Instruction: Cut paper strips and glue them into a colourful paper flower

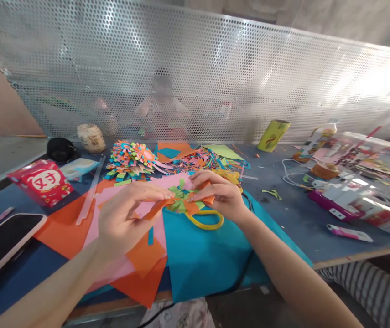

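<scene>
Fringed, layered paper rosette (181, 205) between fingertips (165, 194)

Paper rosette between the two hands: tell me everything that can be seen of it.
The paper rosette is a loose, ragged cluster of short strips, mostly light green and orange, with some blue near the middle. It looks like thin coloured paper. The left hand pinches orange paper at its left side, and the right hand grips its right side. In view it lies over the border of a pink sheet and a blue sheet; whether it touches them is unclear. Its underside is hidden.
</scene>
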{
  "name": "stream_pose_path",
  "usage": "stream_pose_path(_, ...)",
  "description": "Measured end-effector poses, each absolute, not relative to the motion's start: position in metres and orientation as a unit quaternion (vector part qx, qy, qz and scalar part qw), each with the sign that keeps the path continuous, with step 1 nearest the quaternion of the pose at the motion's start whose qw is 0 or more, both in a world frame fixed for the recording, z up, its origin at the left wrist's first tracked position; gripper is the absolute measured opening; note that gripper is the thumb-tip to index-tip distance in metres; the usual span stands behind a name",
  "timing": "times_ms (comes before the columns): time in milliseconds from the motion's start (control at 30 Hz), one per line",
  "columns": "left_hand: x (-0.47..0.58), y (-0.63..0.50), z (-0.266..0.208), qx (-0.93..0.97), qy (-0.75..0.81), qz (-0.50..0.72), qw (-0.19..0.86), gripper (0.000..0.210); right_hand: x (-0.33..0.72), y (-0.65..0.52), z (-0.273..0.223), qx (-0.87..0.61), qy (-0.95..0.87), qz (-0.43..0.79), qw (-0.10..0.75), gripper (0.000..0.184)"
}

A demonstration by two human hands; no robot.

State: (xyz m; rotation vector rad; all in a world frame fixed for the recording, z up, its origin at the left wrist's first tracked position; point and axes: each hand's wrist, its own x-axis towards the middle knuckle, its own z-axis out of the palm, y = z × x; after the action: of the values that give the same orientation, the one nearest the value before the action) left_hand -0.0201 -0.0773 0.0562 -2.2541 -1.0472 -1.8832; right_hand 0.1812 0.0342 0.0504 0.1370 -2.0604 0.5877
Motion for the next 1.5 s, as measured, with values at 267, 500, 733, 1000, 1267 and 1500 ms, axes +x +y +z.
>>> stream_pose_path(267, -0.02, -0.075, 0.051, -0.733, -0.354, -0.581, -0.031, 0.029, 0.181, 0.033, 0.051, 0.062, -0.828, 0.251, 0.499, 0.027)
stream_pose_path(500, -0.012, -0.079, 0.053, -0.722, -0.335, -0.601, -0.068, 0.023, 0.18, 0.033, 0.048, 0.013, -0.798, 0.279, 0.534, 0.031)
stream_pose_path(733, -0.01, -0.079, 0.055, -0.624, -0.421, -0.656, -0.059, 0.01, 0.178, 0.033, 0.043, -0.03, -0.782, 0.344, 0.519, 0.021)
stream_pose_path(1000, -0.008, -0.073, 0.066, -0.512, -0.481, -0.647, -0.296, 0.017, 0.174, 0.03, 0.038, -0.077, -0.771, 0.405, 0.485, 0.013)
stream_pose_path(1267, -0.014, -0.065, 0.063, -0.52, -0.455, -0.634, -0.346, 0.018, 0.172, 0.03, 0.035, -0.089, -0.755, 0.448, 0.471, 0.018)
stream_pose_path(1500, -0.013, -0.066, 0.064, -0.522, -0.454, -0.63, -0.353, 0.018, 0.17, 0.031, 0.034, -0.092, -0.74, 0.469, 0.474, 0.02)
